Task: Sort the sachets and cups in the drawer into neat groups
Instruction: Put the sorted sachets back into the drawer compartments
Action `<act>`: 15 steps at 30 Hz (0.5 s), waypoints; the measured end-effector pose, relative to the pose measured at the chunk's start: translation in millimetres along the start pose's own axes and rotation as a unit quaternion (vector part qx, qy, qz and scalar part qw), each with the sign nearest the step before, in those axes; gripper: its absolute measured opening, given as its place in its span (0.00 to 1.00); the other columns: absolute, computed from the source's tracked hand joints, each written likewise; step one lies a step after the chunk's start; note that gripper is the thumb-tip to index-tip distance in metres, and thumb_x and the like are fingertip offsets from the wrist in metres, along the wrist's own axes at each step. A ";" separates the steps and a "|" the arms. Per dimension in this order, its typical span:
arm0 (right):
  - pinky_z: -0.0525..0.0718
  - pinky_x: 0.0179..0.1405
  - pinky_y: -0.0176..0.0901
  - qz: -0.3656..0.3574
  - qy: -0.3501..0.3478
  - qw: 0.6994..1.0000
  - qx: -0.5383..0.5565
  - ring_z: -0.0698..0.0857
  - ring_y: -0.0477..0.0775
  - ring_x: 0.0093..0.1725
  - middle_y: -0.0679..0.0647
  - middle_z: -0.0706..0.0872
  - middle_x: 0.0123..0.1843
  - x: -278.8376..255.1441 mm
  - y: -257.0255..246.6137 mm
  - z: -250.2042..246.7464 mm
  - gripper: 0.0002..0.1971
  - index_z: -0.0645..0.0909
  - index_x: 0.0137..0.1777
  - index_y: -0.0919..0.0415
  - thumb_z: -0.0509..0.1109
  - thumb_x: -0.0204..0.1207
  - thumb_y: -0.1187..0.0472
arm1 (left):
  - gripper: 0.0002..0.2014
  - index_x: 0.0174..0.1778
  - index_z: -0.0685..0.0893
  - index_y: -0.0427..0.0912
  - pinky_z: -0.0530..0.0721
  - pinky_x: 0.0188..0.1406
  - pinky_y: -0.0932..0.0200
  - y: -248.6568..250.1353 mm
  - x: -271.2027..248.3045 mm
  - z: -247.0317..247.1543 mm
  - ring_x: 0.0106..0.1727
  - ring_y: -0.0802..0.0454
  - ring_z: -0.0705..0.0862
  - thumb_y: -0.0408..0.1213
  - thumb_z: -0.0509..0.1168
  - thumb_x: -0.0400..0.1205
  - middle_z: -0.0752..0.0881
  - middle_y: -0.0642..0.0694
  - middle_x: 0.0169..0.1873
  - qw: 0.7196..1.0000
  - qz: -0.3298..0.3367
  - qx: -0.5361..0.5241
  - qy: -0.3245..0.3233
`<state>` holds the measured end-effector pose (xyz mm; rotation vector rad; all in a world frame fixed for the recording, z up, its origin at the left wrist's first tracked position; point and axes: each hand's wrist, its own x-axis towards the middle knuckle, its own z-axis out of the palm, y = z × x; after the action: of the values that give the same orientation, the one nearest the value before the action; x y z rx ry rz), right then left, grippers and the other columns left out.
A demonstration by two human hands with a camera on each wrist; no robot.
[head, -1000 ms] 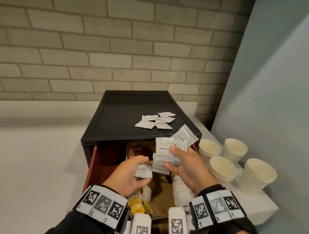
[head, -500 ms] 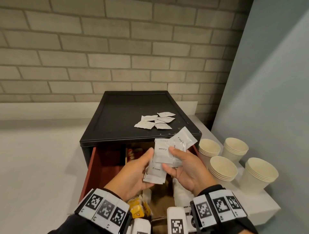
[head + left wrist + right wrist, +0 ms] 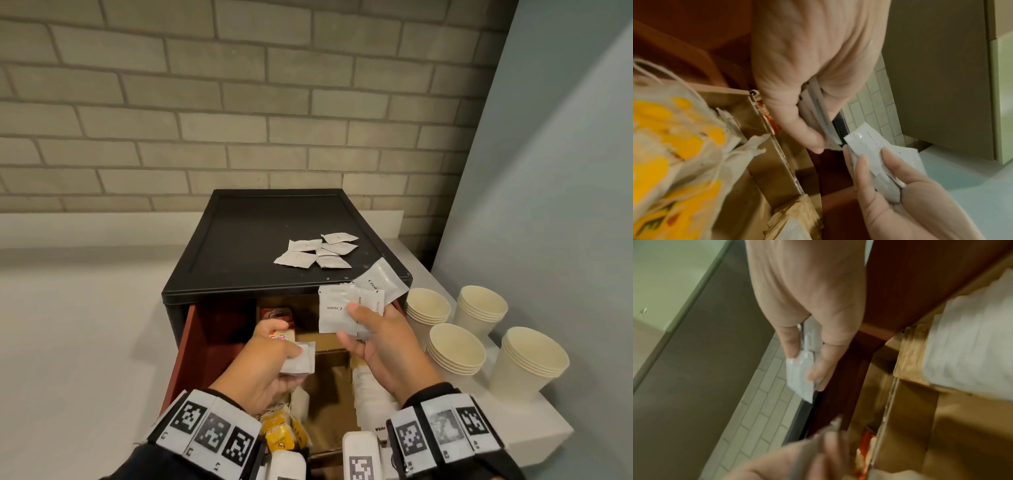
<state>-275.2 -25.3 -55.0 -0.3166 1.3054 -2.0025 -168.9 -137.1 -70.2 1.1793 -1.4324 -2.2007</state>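
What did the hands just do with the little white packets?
The left hand passed its packet to the right hand's bunch, then dropped back to the drawer and now pinches other white packets. The packets on the black box and the cups stayed put.

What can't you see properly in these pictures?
- Head view: the back of the drawer is hidden under the black box top.
- Head view: print on the loose sachets on top is too small to read.
- Left wrist view: the left hand covers most of the sachets it pinches, so no count.
- Right wrist view: the right hand hides most of its sachets; the picture is blurred.
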 end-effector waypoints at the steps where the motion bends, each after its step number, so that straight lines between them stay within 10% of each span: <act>1: 0.89 0.39 0.41 -0.010 -0.016 1.000 -0.022 0.87 0.56 0.55 0.53 0.86 0.58 0.0 0.7 0.6 0.17 0.76 0.63 0.50 0.67 0.78 0.68 | 0.11 0.56 0.77 0.42 0.82 0.28 0.54 -0.1 1.4 -1.2 0.42 0.42 0.83 0.24 0.59 0.82 0.81 0.35 0.50 1.000 -0.025 0.003 -0.018; 7: 0.88 0.45 0.37 -0.025 -0.120 0.979 -0.166 0.89 0.50 0.50 0.53 0.89 0.52 -5.7 6.6 7.1 0.11 0.81 0.55 0.56 0.66 0.78 0.70 | 0.26 0.35 0.81 0.36 0.82 0.19 0.64 4.4 1.8 -6.6 0.23 0.48 0.84 0.58 0.57 0.81 0.88 0.38 0.30 0.986 -0.119 -0.003 -0.116; 11: 0.87 0.44 0.36 -0.024 -0.138 0.971 -0.195 0.90 0.49 0.49 0.54 0.90 0.52 -5.8 8.1 7.8 0.12 0.82 0.59 0.62 0.66 0.77 0.71 | 0.25 0.59 0.83 0.30 0.82 0.18 0.66 5.2 -0.4 -8.6 0.22 0.49 0.84 0.51 0.58 0.83 0.88 0.37 0.33 0.983 -0.126 -0.017 -0.134; 15: 0.88 0.41 0.36 -0.005 -0.109 0.980 -0.165 0.89 0.49 0.46 0.53 0.89 0.49 -4.8 5.5 5.2 0.10 0.80 0.52 0.58 0.65 0.77 0.73 | 0.19 0.49 0.84 0.32 0.82 0.19 0.66 7.0 -3.2 -9.8 0.23 0.49 0.85 0.45 0.56 0.83 0.87 0.38 0.32 0.980 -0.128 -0.029 -0.148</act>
<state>-266.6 -27.0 -56.6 -0.6797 1.4901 -1.6982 -161.0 -144.9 -64.4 1.1066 -1.3747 -2.6712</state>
